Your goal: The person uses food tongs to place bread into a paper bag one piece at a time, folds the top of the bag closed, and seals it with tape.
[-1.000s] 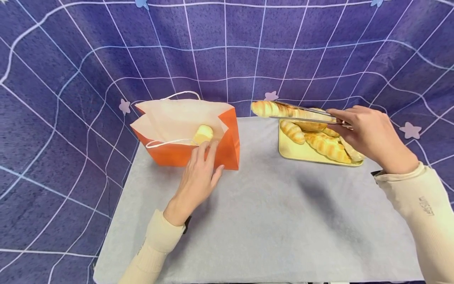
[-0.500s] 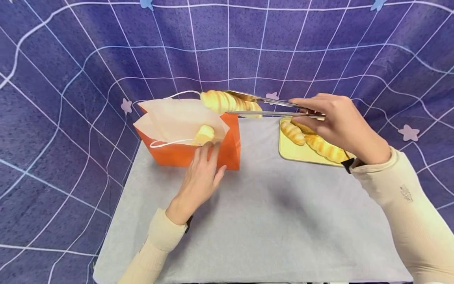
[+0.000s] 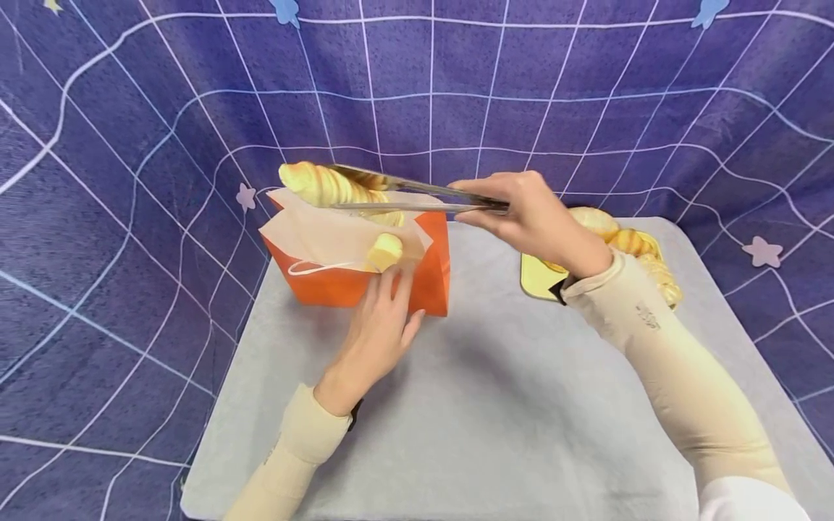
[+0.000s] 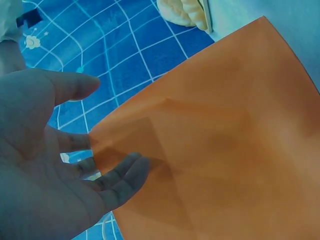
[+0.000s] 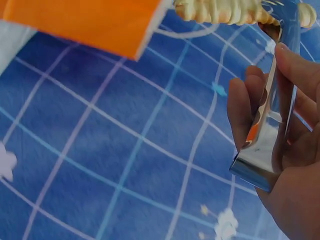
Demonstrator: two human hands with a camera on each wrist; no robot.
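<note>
My right hand (image 3: 534,221) grips metal tongs (image 3: 426,208), whose arms lie on either side of a long ridged bread roll (image 3: 316,184). The roll is over the mouth of an orange paper bag (image 3: 326,286) with a pale inside. Another yellow piece of bread (image 3: 384,252) shows in the bag by its front rim. Right there, my left hand (image 3: 374,333) touches the rim. In the left wrist view its fingers are nearly straight, some behind the orange paper (image 4: 225,125) and some in front, with the thumb apart.
A yellow tray (image 3: 537,281) with several breads (image 3: 593,223) stands at the right, partly hidden by the right forearm. A white cord handle (image 3: 326,267) loops over the bag's front. Behind the grey-topped table (image 3: 489,434) hangs a purple grid-patterned cloth (image 3: 469,79).
The right hand has carried the tongs and bread roll leftward from the tray side to above the bag. The left hand has stayed at the bag's rim.
</note>
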